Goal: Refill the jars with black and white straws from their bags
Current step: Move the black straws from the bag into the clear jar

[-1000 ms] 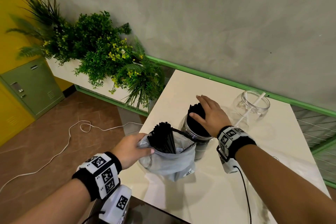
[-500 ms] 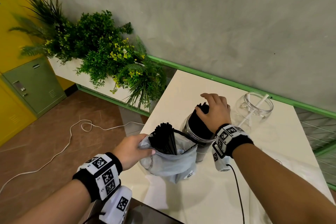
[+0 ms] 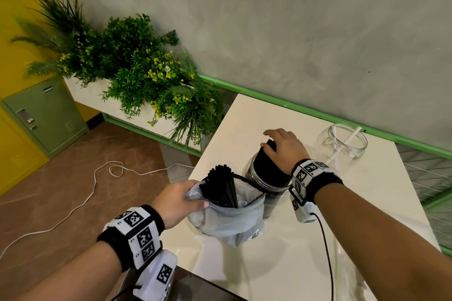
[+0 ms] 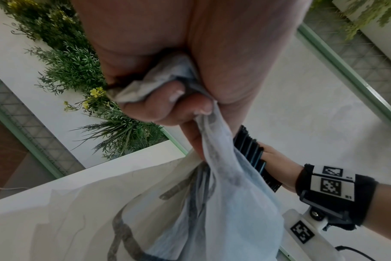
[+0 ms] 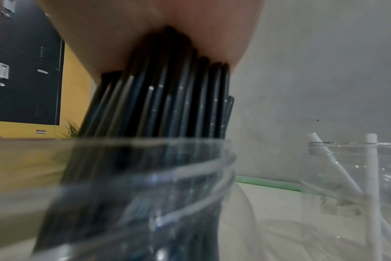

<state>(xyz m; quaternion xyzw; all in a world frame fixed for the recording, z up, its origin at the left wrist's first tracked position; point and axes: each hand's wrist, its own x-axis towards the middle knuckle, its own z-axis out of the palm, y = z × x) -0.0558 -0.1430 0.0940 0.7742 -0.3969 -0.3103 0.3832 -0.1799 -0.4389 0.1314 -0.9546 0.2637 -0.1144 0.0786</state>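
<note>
Head view: left hand point(image 3: 177, 204) bunches the rim of the thin grey bag point(image 3: 230, 220), fingers curled into the film; black straws point(image 3: 220, 187) stand in it, just beside that hand. Right hand point(image 3: 285, 151) lies palm-down on the straw bundle point(image 3: 266, 168) in the jar point(image 3: 265, 193), fingers loosely spread, pressing rather than clasping. Second jar point(image 3: 342, 140), beyond the right hand, holds a couple of white straws point(image 3: 348, 140). Judgement: straws are light, stiff, slick and likely to fan out; grip them mid-length as a bunch. Bag film is limp; hold at the rim.

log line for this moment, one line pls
step: black refill | left hand: grips straw bag rim | right hand: palm on black straws in near jar | far jar: two white straws
</note>
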